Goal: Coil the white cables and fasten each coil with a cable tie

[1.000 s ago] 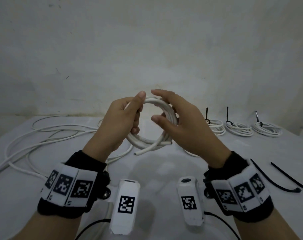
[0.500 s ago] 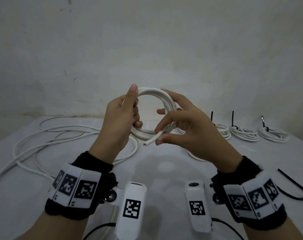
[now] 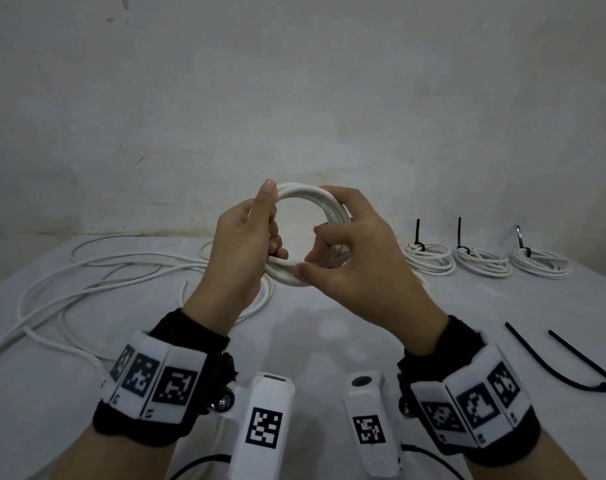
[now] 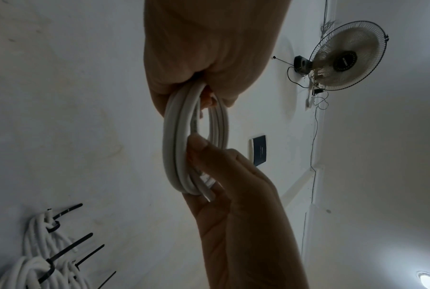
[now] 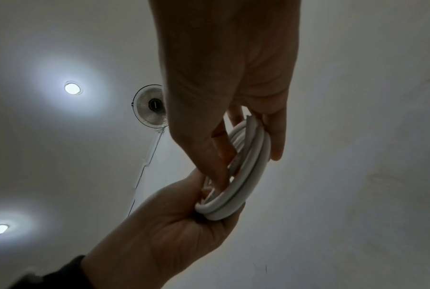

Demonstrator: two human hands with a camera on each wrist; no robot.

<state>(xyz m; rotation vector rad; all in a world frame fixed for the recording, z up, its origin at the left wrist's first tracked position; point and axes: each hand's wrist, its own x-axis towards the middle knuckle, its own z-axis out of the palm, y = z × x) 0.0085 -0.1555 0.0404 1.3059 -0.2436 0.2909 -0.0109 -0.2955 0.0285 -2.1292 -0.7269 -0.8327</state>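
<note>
A white cable coil [image 3: 312,197] of several loops is held upright in the air above the table, between both hands. My left hand [image 3: 246,244] grips its left side, with the thumb up along the rim. My right hand [image 3: 350,247] curls round the right and lower side, its thumb pressing the cable's loose end against the bottom of the coil. In the left wrist view the white cable coil [image 4: 174,140] runs from my left hand [image 4: 203,64] down to my right hand [image 4: 233,187]. In the right wrist view the white cable coil [image 5: 248,168] sits between the same two hands.
Loose white cables [image 3: 97,271] sprawl over the left of the white table [image 3: 312,341]. Three tied coils [image 3: 481,259] with black cable ties lie at the back right. Two loose black cable ties [image 3: 564,362] lie at the right. A fan [image 4: 345,56] hangs on the wall.
The coil has risen with both hands. My right hand took the loose cable end that stuck out below and tucked it against the coil's bottom.
</note>
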